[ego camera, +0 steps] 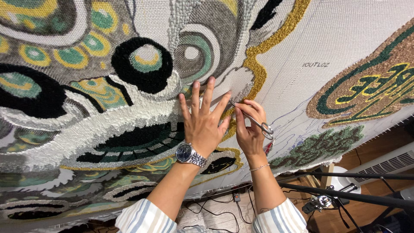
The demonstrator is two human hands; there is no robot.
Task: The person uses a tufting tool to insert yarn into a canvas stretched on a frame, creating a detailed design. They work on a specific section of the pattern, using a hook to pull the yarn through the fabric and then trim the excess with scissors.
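Striped sleeves (146, 218) lead up to the rug (108, 116), where the left hand (202, 123) presses flat, fingers spread wide, just beside the right hand (250, 127) gripping small scissors (254, 121).

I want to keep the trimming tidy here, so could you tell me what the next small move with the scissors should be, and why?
Probably close the small scissors in one short snip at their tips. The right hand holds them angled up to the tufted rug, their points at the edge of the mustard yarn outline, while the left hand lies flat on the pile beside them, steadying it. Whether the blades are open cannot be told.
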